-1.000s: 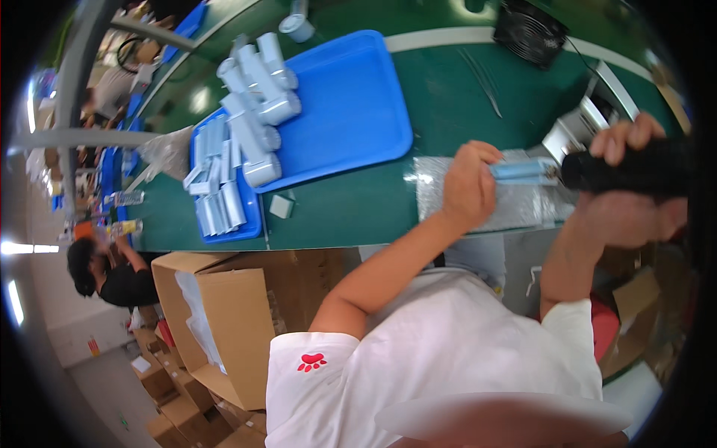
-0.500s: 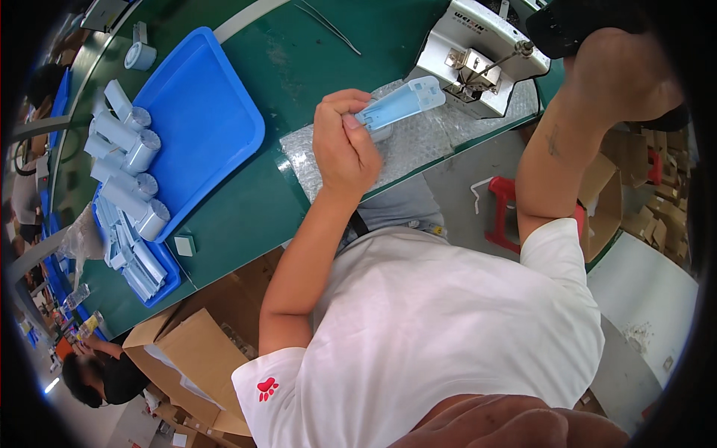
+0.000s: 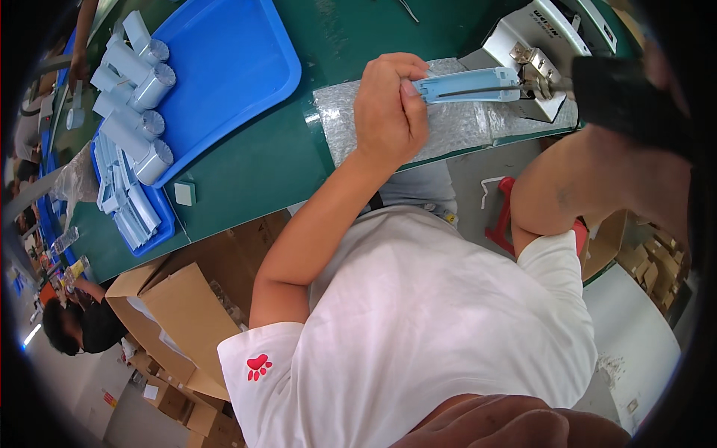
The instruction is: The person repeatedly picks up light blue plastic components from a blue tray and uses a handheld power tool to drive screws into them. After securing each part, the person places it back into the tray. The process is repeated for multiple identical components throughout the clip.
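My left hand [image 3: 390, 108] is closed around one end of a light blue plastic housing [image 3: 489, 81], a long hollow shell held sideways over the bubble wrap [image 3: 455, 131]. Blurred at the right edge, my right hand [image 3: 648, 157] grips a black power screwdriver [image 3: 620, 91]. Its long thin bit reaches leftward into the hollow of the housing. Whether a screw sits at the tip is hidden. Just behind the bit stands a white and black screw feeder [image 3: 515, 33] with a metal block on its front.
At the left, a large blue tray [image 3: 231, 67] has several light blue housings [image 3: 131, 134] along its edge. A smaller blue tray [image 3: 166, 237] holds slim parts. A small pale block [image 3: 184, 193] lies nearby. Below the green table [image 3: 246, 190] is an open carton [image 3: 190, 313].
The screwdriver has come down and leftward from the upper right, and its bit now lies inside the housing. My left hand has brought the housing closer to the feeder, turning it nearly level.
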Demonstrator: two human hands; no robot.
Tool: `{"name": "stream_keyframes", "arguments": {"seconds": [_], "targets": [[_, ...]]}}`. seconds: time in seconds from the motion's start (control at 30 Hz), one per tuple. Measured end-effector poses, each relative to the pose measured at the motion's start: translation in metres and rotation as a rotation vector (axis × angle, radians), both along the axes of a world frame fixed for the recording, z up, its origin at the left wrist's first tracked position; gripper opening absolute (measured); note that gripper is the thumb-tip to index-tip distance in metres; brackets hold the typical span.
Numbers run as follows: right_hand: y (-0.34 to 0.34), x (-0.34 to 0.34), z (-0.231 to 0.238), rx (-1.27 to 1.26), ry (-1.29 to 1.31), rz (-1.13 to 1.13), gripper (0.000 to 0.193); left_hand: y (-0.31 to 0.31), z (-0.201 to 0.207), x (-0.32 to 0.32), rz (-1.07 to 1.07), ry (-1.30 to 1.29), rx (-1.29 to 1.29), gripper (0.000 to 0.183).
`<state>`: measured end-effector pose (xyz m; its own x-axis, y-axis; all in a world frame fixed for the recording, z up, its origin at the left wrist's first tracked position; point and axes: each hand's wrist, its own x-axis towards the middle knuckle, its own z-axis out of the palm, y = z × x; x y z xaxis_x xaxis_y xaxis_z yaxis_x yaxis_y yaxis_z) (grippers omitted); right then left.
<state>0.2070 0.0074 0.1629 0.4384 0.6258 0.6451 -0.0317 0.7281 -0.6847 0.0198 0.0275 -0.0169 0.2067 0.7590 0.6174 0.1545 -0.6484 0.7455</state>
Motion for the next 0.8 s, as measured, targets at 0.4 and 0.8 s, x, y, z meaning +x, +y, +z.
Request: {"name": "stream_keyframes", "arguments": {"seconds": [0.4,0.8], "targets": [[0.009,-0.010,-0.012,-0.046,0.032,0.097,0.066,-0.001,-0.001,0.000,0.012,-0.012,-0.028,0.014],[-0.001,-0.012,-0.013,0.045,0.079,0.259,0.075,-0.001,0.001,0.000,-0.030,-0.074,-0.089,0.013]]}}
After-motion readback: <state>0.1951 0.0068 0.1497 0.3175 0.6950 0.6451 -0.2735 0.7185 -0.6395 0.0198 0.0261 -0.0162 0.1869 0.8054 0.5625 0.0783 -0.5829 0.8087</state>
